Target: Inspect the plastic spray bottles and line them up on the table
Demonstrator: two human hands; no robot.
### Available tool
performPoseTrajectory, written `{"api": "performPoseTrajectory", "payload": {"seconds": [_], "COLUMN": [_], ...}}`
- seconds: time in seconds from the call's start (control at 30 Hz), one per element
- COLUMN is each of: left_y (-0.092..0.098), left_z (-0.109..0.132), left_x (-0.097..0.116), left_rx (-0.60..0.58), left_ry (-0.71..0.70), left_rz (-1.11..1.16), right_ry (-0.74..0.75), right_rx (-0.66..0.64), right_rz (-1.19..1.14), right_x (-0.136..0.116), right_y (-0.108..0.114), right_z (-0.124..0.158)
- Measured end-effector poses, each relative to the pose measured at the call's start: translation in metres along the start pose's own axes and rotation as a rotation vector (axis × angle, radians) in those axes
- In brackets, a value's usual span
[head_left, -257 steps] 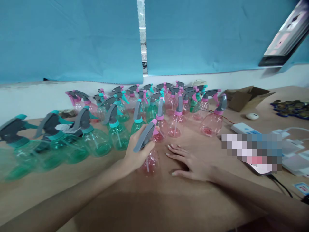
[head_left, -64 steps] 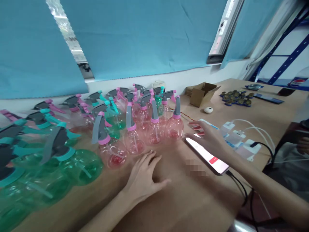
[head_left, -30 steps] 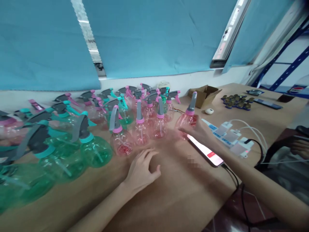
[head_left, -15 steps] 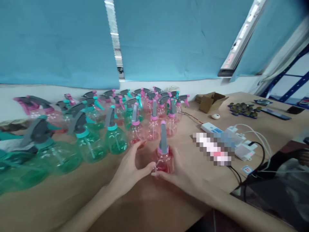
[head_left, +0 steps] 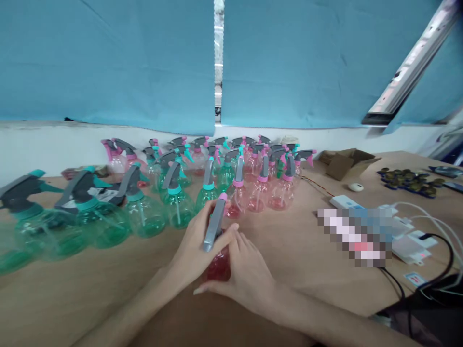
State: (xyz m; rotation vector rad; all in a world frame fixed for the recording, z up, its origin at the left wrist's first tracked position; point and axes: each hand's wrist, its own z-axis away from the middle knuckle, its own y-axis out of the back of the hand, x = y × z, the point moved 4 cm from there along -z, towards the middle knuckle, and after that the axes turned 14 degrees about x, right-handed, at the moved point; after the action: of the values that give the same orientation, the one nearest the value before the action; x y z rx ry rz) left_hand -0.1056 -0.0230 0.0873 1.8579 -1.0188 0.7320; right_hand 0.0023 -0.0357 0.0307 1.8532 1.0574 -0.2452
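A pink spray bottle [head_left: 219, 265] with a grey and pink trigger head stands tilted between my hands, some reddish liquid in its round body. My left hand [head_left: 197, 241] is closed around the neck, just under the spray head, with the thumb across the front. Wrapped around the bottle's body from the right is my right hand [head_left: 249, 274], its thumb low at the near side. Beyond my hands stands a row of pink spray bottles [head_left: 256, 197]. Several green spray bottles [head_left: 144, 217] line up to the left.
More spray bottles crowd the wall under a blue curtain [head_left: 144, 62]. On the right are a power strip [head_left: 347, 202] with white chargers and cables, an open cardboard box [head_left: 347, 166], a small white round object [head_left: 356, 187] and a pile of brownish pieces [head_left: 408, 180].
My left hand has closed around the bottle's neck, where before it was apart with spread fingers. The bottle has come nearer and tilted. The view has turned left.
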Motion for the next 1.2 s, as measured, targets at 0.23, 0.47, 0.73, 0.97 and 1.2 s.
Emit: {"api": "performPoseTrajectory", "payload": {"seconds": [0.23,0.47,0.73,0.97,1.2], "left_y": [-0.004,-0.001,-0.002,-0.003,-0.004], "left_z": [0.002,0.000,-0.004,-0.005,-0.003], "left_x": [-0.011,-0.007,-0.003,-0.009,-0.013], "left_rx": [0.078,0.128,0.074,0.038,0.051], "left_ry": [-0.012,-0.088,-0.106,-0.100,-0.118], "left_rz": [0.050,-0.062,-0.037,0.011,-0.011], "right_ry": [0.016,-0.080,-0.007,0.078,0.112], "right_rx": [-0.092,-0.072,-0.120,-0.096,-0.119], "right_rz": [-0.085,0.095,0.226,0.271,0.256], "right_x": [0.020,0.082,0.120,0.124,0.120], "right_y": [0.009,0.033,0.040,0.039,0.034], "right_z": [0.007,0.037,0.062,0.066,0.055]}}
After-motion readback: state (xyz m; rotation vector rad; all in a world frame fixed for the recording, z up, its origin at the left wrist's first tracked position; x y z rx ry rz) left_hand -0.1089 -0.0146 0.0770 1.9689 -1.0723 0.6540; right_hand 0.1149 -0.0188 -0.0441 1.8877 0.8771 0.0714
